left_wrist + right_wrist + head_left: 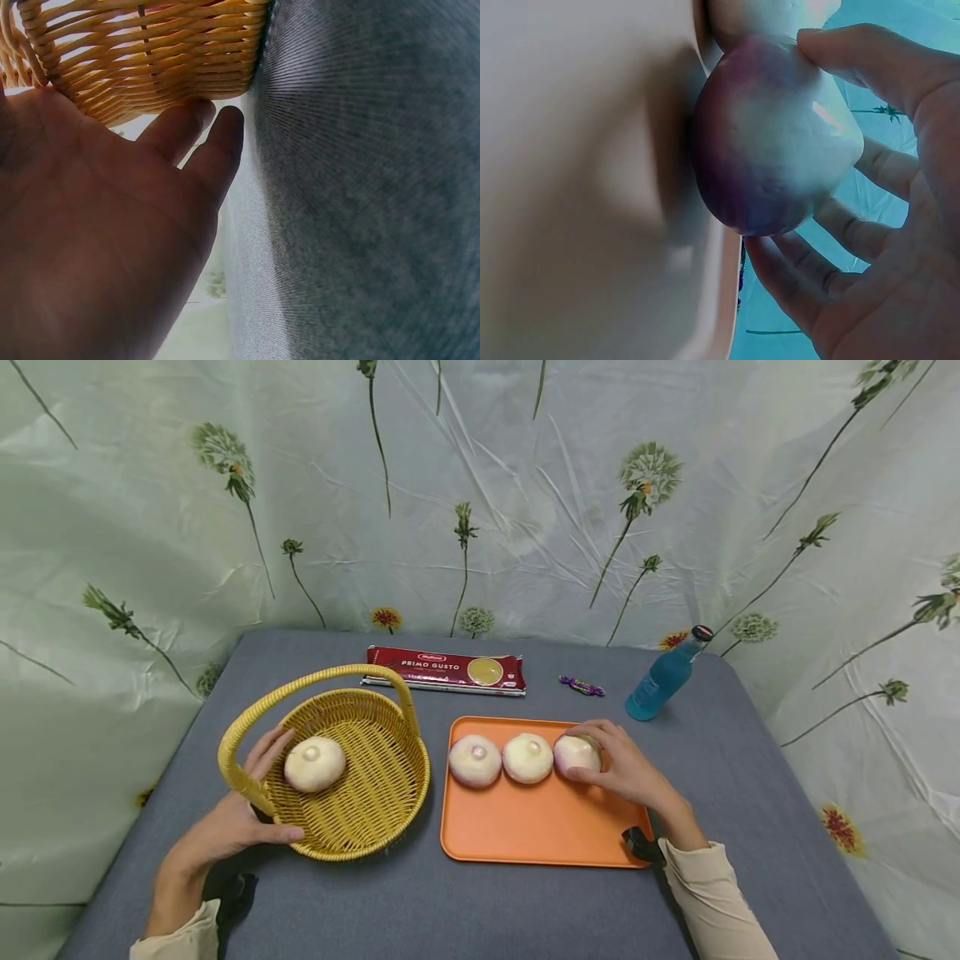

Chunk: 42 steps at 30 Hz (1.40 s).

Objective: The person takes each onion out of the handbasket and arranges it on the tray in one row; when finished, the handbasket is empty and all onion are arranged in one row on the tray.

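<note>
My left hand (228, 818) holds the left side of a yellow wicker basket (375, 785), beside the foot of its arched handle. Its thumb lies over the rim; in the left wrist view, two fingers (217, 154) extend along the outside, low by the table. One white turnip (315, 764) lies inside the basket. On an orange tray (525, 831), my right hand (626, 768) grips the rightmost turnip (576, 754) between thumb and fingers. The right wrist view shows this turnip (772, 142) as purple and white. A middle turnip (528, 758) and a left turnip (475, 761) sit beside it in a row.
Behind the basket lies a red pasta packet (446, 670). A purple wrapped candy (581, 686) is right of it, and a blue bottle (663, 678) with a dark cap stands beyond my right hand. Dandelion-print fabric (525, 527) surrounds the grey table (420, 910).
</note>
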### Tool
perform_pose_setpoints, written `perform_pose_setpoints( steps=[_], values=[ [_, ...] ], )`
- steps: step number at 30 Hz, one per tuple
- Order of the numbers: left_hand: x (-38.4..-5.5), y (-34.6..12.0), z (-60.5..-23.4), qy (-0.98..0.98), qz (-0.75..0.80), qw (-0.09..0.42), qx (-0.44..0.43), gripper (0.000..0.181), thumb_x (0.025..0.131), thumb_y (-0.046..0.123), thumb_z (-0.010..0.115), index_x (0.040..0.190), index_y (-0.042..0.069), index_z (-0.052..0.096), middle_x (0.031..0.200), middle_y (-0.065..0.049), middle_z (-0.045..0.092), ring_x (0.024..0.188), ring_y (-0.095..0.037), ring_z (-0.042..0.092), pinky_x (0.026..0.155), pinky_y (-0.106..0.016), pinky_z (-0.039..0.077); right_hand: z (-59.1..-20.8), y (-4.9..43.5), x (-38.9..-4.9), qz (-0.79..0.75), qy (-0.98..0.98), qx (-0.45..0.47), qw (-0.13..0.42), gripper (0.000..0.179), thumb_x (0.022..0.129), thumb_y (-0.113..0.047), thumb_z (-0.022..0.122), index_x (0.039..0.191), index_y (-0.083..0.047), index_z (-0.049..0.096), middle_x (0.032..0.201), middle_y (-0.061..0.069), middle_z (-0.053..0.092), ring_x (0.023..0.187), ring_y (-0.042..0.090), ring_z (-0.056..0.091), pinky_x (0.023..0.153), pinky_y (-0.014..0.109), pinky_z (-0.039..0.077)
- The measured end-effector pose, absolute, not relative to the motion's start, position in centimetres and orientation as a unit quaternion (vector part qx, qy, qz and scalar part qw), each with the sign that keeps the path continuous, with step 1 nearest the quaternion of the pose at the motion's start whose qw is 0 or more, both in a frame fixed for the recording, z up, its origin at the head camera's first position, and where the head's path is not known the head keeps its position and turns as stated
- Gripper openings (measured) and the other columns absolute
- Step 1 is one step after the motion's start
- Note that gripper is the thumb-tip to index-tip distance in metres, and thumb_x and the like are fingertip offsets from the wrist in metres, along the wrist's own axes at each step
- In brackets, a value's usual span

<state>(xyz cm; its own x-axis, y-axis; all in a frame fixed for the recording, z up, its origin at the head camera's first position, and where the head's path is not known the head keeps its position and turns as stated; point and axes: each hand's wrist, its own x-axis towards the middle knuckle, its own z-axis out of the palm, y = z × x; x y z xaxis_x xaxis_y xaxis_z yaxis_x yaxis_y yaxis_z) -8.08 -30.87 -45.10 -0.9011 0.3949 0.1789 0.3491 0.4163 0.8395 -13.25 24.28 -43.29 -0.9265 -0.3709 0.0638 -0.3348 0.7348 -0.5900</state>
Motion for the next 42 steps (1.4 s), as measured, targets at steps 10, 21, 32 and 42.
perform_pose_setpoints(
  steps=[10,21,32,42],
  values=[
    [-8.0,-30.9,-45.3,0.841,0.494,0.022,0.219,0.130,0.060,0.000,0.090,0.162,0.012,0.010,0.166,-0.014,-0.004,0.146,0.005,-0.001,0.100,-0.003,0.010,-43.3,24.3,-13.2,-0.307,0.932,-0.186,0.043,0.055,0.085,-0.039,0.080,0.132,-0.016,0.063,0.136,0.013,0.054,0.123,0.034,0.045,0.098,0.062,0.040],
    [-8.1,-30.9,-45.3,0.839,0.497,0.021,0.219,0.131,0.059,-0.001,0.090,0.162,0.011,0.011,0.165,-0.017,-0.004,0.146,0.006,-0.001,0.100,-0.003,0.011,-43.1,24.5,-13.2,-0.309,0.931,-0.187,0.048,0.057,0.084,-0.034,0.082,0.133,-0.014,0.061,0.136,0.014,0.054,0.123,0.035,0.045,0.098,0.062,0.041],
    [-8.1,-30.9,-45.4,0.843,0.493,0.023,0.215,0.130,0.060,0.001,0.090,0.162,0.012,0.010,0.166,-0.014,-0.005,0.146,0.004,-0.002,0.100,-0.003,0.010,-41.9,23.9,-13.3,-0.299,0.930,-0.212,0.014,0.055,0.085,-0.026,0.081,0.132,-0.008,0.062,0.137,0.015,0.053,0.126,0.036,0.046,0.101,0.062,0.042],
    [-8.1,-31.0,-45.4,0.844,0.492,0.025,0.211,0.131,0.061,0.001,0.091,0.163,0.015,0.010,0.167,-0.012,-0.005,0.146,0.005,-0.003,0.100,-0.003,0.010,-39.1,21.0,-13.0,-0.314,0.911,-0.268,0.006,0.049,0.089,-0.030,0.077,0.133,-0.013,0.062,0.140,0.006,0.053,0.133,0.030,0.043,0.106,0.061,0.037]
  ],
)
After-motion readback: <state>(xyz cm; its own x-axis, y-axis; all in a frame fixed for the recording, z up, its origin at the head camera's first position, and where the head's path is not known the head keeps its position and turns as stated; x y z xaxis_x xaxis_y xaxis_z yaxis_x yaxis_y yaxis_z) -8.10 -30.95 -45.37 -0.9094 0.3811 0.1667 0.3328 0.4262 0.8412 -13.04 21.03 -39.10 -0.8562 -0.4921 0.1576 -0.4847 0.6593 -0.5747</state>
